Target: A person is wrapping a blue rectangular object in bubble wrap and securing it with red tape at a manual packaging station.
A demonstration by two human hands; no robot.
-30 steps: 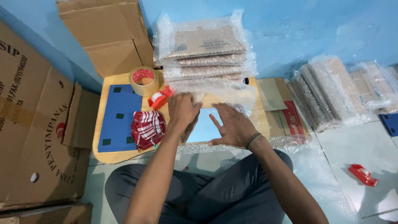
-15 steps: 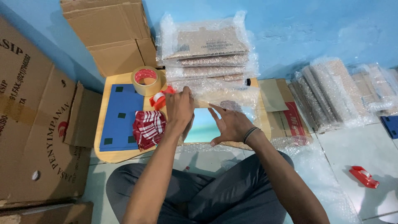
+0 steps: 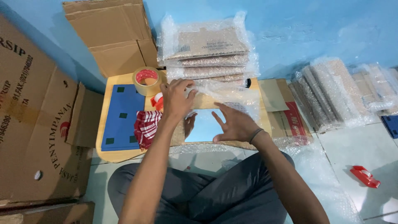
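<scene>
Since the earlier frames the left hand (image 3: 177, 99) has slid a little further up and across the sheet of bubble wrap (image 3: 232, 97), while the right hand (image 3: 235, 124) has stayed pressed flat where it was.

The bubble wrap lies draped over a flat cardboard-backed item (image 3: 205, 124) at the middle of the low wooden worktop (image 3: 108, 152), just in front of the person's crossed legs. The left hand's fingers (image 3: 182, 85) are curled over the upper edge of the wrap, pinching it down against the item — a hold that seems meant to keep the springy plastic from lifting. The right hand's fingers (image 3: 222, 114) are spread and released, grasping nothing; the palm simply weighs the item down so it cannot shift.

A roll of brown tape (image 3: 146, 81) stands just beside the left hand, with a small red tape cutter (image 3: 157, 101) touching close under it — both within easy reach. A red checked cloth (image 3: 147, 127) lies by the left wrist on a blue board (image 3: 120, 118). Behind the hands a stack of wrapped packets (image 3: 207, 54) leans against the blue wall, and more wrapped packets (image 3: 331, 91) lie on the floor to the right. A second red tape cutter (image 3: 365, 176) sits well apart on the floor tiles. Large cardboard boxes (image 3: 37, 124) stand at the left.
</scene>
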